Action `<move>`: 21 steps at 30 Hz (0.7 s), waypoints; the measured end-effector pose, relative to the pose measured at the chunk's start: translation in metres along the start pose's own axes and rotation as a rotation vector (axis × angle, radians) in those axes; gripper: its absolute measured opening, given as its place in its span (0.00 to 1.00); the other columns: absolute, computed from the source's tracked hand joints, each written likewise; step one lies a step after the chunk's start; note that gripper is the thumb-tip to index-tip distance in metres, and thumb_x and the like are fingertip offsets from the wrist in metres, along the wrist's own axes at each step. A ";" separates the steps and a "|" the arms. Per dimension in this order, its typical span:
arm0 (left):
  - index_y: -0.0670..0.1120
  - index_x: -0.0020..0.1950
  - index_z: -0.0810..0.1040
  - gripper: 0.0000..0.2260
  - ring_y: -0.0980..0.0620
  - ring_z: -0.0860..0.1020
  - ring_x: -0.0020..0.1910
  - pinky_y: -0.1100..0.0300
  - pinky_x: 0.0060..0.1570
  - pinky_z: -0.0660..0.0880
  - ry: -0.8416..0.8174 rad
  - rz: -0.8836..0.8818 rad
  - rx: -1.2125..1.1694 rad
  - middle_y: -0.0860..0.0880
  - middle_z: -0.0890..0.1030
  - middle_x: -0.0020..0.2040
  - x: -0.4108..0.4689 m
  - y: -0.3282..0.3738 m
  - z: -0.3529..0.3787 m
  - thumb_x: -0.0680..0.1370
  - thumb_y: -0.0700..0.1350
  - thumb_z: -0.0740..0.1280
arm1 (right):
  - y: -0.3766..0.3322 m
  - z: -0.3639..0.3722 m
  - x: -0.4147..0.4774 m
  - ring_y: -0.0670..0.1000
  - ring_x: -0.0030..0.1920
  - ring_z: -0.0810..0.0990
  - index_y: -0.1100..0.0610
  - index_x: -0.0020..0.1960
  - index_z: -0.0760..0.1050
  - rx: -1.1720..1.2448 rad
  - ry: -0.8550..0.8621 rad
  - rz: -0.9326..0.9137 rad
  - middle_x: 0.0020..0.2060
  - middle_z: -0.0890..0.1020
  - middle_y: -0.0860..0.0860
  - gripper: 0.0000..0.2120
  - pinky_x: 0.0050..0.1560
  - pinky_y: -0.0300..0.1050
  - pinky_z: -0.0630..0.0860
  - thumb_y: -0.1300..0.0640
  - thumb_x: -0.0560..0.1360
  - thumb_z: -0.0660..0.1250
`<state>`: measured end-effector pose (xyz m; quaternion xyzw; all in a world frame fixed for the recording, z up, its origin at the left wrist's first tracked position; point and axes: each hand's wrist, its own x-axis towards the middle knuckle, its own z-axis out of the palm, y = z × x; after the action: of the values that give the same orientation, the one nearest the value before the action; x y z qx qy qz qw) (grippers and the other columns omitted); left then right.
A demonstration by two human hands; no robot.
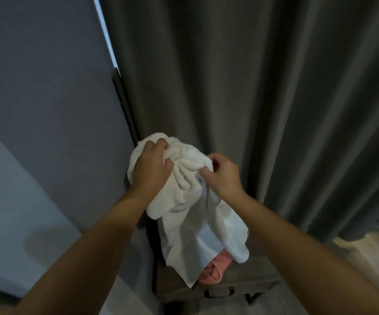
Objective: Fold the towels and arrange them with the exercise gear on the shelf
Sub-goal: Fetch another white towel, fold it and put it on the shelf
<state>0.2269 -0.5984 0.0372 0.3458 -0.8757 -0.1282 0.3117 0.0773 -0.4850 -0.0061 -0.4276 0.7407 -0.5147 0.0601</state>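
A white towel (190,214) hangs bunched in the air in front of the curtain. My left hand (151,164) grips a gathered fold at its top left. My right hand (222,172) pinches the cloth at its top right. The towel's lower part drapes down over a pink towel (215,268) that lies crumpled on a grey wooden cabinet (240,283) below. Most of the pink towel is hidden behind the white one.
A dark grey curtain (263,98) fills the background right behind the towel. A grey wall (43,98) stands on the left. The cabinet has a drawer handle (220,292) at its front. Pale floor (366,253) shows at the lower right.
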 end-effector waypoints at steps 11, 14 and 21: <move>0.44 0.63 0.73 0.12 0.47 0.75 0.51 0.52 0.49 0.77 0.241 0.161 -0.081 0.43 0.72 0.58 0.043 0.071 -0.097 0.80 0.42 0.64 | -0.103 -0.067 0.029 0.38 0.37 0.77 0.52 0.46 0.77 0.226 0.166 -0.168 0.38 0.80 0.47 0.03 0.37 0.29 0.72 0.58 0.74 0.70; 0.44 0.63 0.73 0.12 0.47 0.75 0.53 0.53 0.52 0.77 0.312 0.216 -0.094 0.43 0.73 0.59 0.050 0.088 -0.122 0.80 0.42 0.64 | -0.128 -0.081 0.031 0.41 0.38 0.77 0.55 0.47 0.77 0.268 0.215 -0.201 0.39 0.80 0.48 0.03 0.38 0.32 0.75 0.57 0.75 0.69; 0.42 0.62 0.75 0.12 0.47 0.75 0.52 0.61 0.51 0.73 0.492 0.322 -0.122 0.41 0.74 0.58 0.050 0.116 -0.170 0.79 0.41 0.64 | -0.184 -0.107 0.024 0.47 0.44 0.80 0.55 0.50 0.77 0.349 0.318 -0.285 0.43 0.82 0.49 0.05 0.45 0.38 0.79 0.55 0.76 0.69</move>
<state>0.2460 -0.5499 0.2426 0.2037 -0.8082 -0.0418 0.5510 0.1106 -0.4441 0.2014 -0.4245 0.5732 -0.6986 -0.0569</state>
